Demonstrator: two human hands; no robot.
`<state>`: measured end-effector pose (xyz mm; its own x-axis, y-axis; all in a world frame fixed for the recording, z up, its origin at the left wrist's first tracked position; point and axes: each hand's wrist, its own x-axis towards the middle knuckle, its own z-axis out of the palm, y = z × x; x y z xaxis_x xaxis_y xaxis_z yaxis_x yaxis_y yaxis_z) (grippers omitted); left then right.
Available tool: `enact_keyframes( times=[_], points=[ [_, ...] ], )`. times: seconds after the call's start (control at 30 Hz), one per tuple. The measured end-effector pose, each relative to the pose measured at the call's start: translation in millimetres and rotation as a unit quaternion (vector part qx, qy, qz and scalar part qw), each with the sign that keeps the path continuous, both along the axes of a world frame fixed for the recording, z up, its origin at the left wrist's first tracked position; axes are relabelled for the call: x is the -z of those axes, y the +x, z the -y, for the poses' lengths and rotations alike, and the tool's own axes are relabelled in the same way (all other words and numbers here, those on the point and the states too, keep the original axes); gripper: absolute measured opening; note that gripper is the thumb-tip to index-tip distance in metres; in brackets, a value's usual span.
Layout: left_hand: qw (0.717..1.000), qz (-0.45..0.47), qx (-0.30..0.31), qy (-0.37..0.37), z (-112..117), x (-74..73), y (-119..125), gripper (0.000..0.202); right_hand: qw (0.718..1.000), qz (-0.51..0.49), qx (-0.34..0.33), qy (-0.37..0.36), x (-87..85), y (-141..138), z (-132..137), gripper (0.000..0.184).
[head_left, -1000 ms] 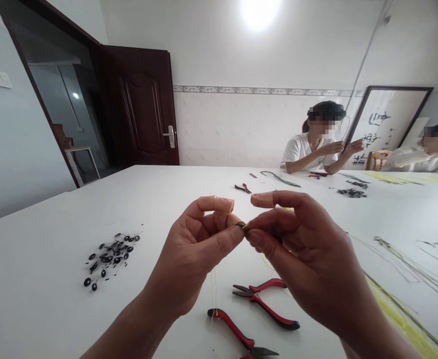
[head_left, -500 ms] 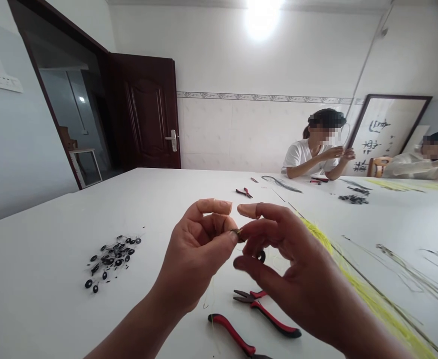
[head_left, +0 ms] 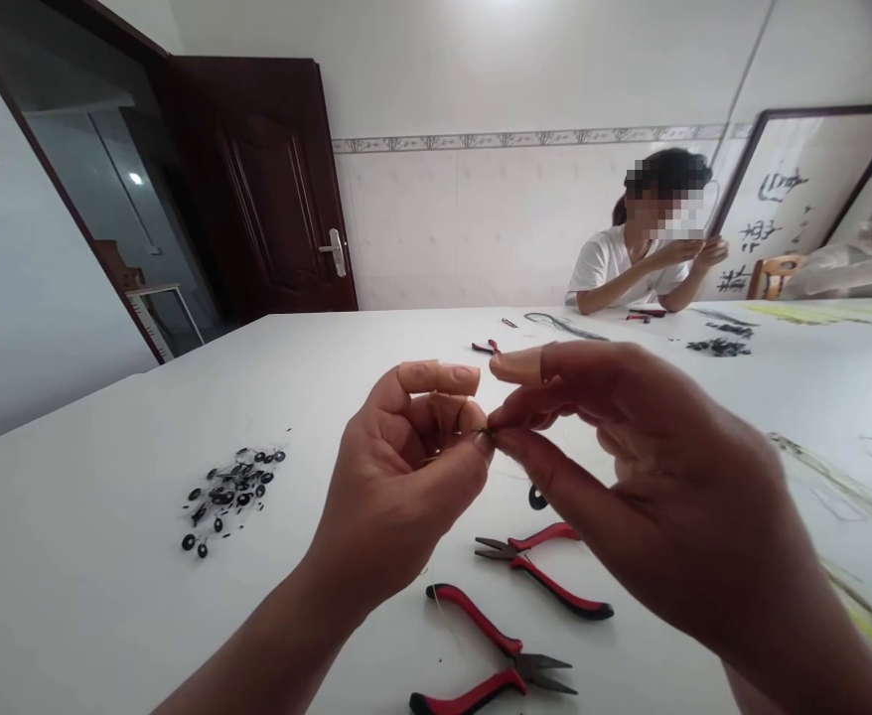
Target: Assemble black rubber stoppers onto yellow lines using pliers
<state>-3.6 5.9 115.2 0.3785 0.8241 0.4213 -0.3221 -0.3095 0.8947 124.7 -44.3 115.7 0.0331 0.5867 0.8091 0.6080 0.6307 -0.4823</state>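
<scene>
My left hand (head_left: 398,477) and my right hand (head_left: 652,477) meet above the white table, each pinching a tiny dark piece on a fine thread (head_left: 482,432) between thumb and fingers. Tan rubber finger cots cover both index fingers. A small black rubber ring (head_left: 537,498) shows just below my right hand, and I cannot tell whether it hangs or lies on the table. Two pairs of red-and-black pliers (head_left: 544,566) (head_left: 496,650) lie beneath my hands. To the left lies a pile of black rings (head_left: 231,492).
The long white table (head_left: 85,526) runs ahead to a tiled wall and a dark wooden door (head_left: 264,189). Across it, a seated person (head_left: 634,263) raises both hands; another person (head_left: 853,268) sits at the right. Small pliers (head_left: 485,348), more rings (head_left: 719,347) and yellowish fibres (head_left: 815,314) lie farther along.
My right fingers, spread around a black ring half a second ago, have closed back onto the pinched piece. The ring now shows below my right hand. The view has tilted, and the pliers appear more fully.
</scene>
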Motion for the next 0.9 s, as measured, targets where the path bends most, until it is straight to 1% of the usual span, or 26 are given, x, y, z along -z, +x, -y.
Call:
enact_keyframes(
  times=[0.1, 0.2, 0.37, 0.57, 0.7, 0.83, 0.9],
  points=[
    [1.0, -0.006, 0.006, 0.002, -2, 2.7, 0, 0.024, 1.0, 0.011, 0.008, 0.009, 2.4, -1, -3, 0.035],
    [1.0, -0.013, 0.002, 0.007, -4, 4.1, 1, 0.024, 1.0, 0.002, 0.001, 0.008, 2.8, 1, -6, 0.037],
    [1.0, -0.018, -0.014, 0.013, -5, 2.5, 3, 0.025, 1.0, -0.006, 0.008, 0.026, 1.5, 0, -7, 0.04],
    [0.999, -0.018, -0.038, 0.031, -5, 2.0, 1, 0.025, 0.997, -0.032, -0.012, 0.075, 1.9, -3, -6, 0.042],
    [0.997, -0.024, -0.04, 0.058, -7, 4.1, -1, 0.023, 0.994, -0.016, -0.032, 0.106, 3.7, -5, -6, 0.043],
    [0.997, -0.03, -0.039, 0.053, -10, 3.8, -4, 0.018, 0.991, -0.02, -0.024, 0.127, 5.5, -8, -5, 0.044],
    [0.998, -0.034, -0.037, 0.044, -11, 3.0, -4, 0.016, 0.992, -0.021, -0.031, 0.125, 6.1, -10, -5, 0.046]
  ],
)
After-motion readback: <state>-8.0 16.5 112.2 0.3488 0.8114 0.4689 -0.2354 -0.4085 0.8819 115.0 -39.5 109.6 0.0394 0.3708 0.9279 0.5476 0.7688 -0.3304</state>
